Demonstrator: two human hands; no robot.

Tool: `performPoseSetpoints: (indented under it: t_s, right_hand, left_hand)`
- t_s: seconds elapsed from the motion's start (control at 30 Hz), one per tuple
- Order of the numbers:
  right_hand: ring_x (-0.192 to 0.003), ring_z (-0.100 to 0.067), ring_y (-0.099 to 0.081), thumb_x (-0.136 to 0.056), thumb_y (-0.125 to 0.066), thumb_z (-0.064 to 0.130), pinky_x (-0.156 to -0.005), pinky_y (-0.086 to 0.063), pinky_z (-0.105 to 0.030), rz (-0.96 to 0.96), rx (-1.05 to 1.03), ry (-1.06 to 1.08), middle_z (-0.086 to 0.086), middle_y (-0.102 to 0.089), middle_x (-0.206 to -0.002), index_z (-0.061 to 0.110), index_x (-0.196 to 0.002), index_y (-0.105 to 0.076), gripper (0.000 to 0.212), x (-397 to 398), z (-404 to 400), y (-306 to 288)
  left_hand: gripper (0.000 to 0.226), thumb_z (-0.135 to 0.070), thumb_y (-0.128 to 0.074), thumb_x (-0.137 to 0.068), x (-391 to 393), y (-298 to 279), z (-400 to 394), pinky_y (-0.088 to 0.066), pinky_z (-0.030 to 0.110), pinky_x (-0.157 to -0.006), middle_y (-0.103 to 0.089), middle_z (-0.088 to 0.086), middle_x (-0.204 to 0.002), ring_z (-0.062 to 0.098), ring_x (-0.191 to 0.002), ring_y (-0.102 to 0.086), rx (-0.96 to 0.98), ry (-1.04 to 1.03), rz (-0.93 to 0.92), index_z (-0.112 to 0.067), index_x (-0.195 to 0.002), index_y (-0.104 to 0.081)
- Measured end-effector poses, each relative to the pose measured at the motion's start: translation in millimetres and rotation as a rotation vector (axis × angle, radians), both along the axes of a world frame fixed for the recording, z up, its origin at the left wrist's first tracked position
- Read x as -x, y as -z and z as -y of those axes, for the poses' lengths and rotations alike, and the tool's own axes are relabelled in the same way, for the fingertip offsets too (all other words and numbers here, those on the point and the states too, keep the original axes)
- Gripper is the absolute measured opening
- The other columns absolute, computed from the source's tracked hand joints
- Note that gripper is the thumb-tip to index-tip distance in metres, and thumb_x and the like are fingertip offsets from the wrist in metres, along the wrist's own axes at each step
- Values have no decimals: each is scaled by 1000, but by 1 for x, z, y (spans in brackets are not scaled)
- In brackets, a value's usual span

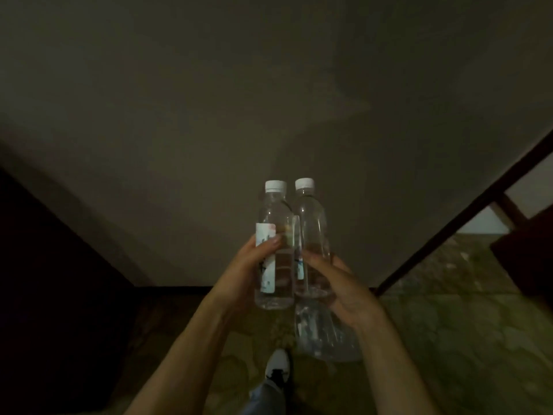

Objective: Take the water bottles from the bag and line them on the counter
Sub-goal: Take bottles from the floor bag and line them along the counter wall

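I hold two clear water bottles with white caps upright and side by side in front of a plain wall. My left hand (248, 271) grips the left bottle (275, 235) around its white label. The right bottle (312, 226) is gripped low on its body by my right hand (341, 292). A crumpled clear plastic bag (323, 333) hangs below my right hand; whether that hand also grips it is unclear. The two bottles touch along their sides. No counter surface shows in this dim view.
A dark piece of furniture (54, 280) fills the left side. A dark slanted wooden frame (466, 217) runs up the right. Below is a green patterned carpet (449, 339), with my shoe (278, 366) on it.
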State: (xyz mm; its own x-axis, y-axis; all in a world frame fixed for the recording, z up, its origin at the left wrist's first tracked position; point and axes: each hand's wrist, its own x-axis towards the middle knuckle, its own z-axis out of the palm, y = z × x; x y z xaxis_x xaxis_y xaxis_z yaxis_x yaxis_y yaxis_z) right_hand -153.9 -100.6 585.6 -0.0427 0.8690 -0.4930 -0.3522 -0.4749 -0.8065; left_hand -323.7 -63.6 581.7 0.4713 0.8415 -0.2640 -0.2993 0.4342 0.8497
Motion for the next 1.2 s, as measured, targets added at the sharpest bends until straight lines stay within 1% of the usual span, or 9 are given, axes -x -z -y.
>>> performPoseSetpoints:
  t_s: [0.17, 0.37, 0.53, 0.63, 0.7, 0.8, 0.87, 1.0, 1.2]
  right_hand:
    - [-109, -14, -66, -63, -83, 41, -95, -53, -43, 179, -260, -29, 8, -70, -115, 35, -126, -52, 71, 71, -5, -40]
    - [-101, -14, -70, -73, -76, 37, -84, -57, -38, 221, -423, -178, 5, -73, -108, 30, -112, -62, 42, 144, -12, -82]
    - [-96, -18, -71, -59, -83, 45, -80, -60, -43, 244, -514, -205, -1, -70, -107, 24, -112, -57, 62, 240, -13, -122]
    - [-91, -21, -73, -56, -85, 39, -67, -61, -37, 206, -599, -178, -7, -69, -107, 18, -115, -53, 71, 311, -12, -145]
    - [-85, -22, -74, -58, -82, 31, -62, -59, -35, 120, -655, -155, -7, -70, -101, 16, -111, -52, 63, 361, -9, -159]
    - [-89, -30, -72, -65, -80, 27, -70, -60, -45, 34, -731, -166, -14, -69, -103, 15, -110, -56, 52, 434, -6, -178]
    - [-93, -32, -71, -69, -82, 30, -76, -59, -47, 40, -789, -216, -18, -68, -107, 16, -113, -60, 51, 482, -6, -187]
    - [-98, -24, -71, -66, -85, 39, -82, -59, -46, 144, -808, -379, -10, -70, -109, 21, -119, -62, 60, 558, -6, -191]
    - [-97, -23, -70, -73, -83, 22, -83, -59, -40, 284, -813, -472, -10, -69, -108, 19, -115, -64, 46, 637, -14, -185]
  left_hand:
    - [51, -41, -66, -84, 63, -54, 15, -54, 55, -91, -69, 18, -119, 38, -109, -66, -160, -183, -97, -16, -128, -59]
    - [35, -31, -64, -89, 147, -105, 29, -61, 44, -75, -73, 9, -111, 30, -99, -72, -274, -360, -142, -23, -123, -62]
    - [40, -25, -68, -86, 226, -138, 44, -59, 50, -80, -72, 12, -113, 32, -100, -72, -385, -501, -158, -18, -124, -59]
    - [41, -22, -71, -83, 289, -162, 54, -60, 42, -77, -73, 12, -109, 30, -97, -73, -465, -586, -185, -13, -122, -60]
    - [41, -25, -74, -81, 336, -181, 62, -60, 38, -75, -74, 11, -106, 29, -96, -73, -511, -651, -217, -13, -119, -62]
    - [39, -28, -75, -78, 403, -207, 79, -60, 39, -76, -74, 10, -102, 27, -93, -74, -605, -730, -261, -16, -113, -64]
    - [37, -27, -76, -77, 447, -221, 90, -59, 30, -69, -75, 5, -97, 22, -89, -74, -661, -790, -314, -18, -111, -64]
    - [37, -24, -78, -80, 527, -231, 104, -56, 23, -69, -75, 0, -100, 14, -91, -73, -693, -898, -419, -20, -114, -65]
    - [65, -33, -84, -71, 612, -216, 106, -57, 29, -78, -69, 0, -111, 11, -99, -69, -613, -1025, -560, -20, -125, -50]
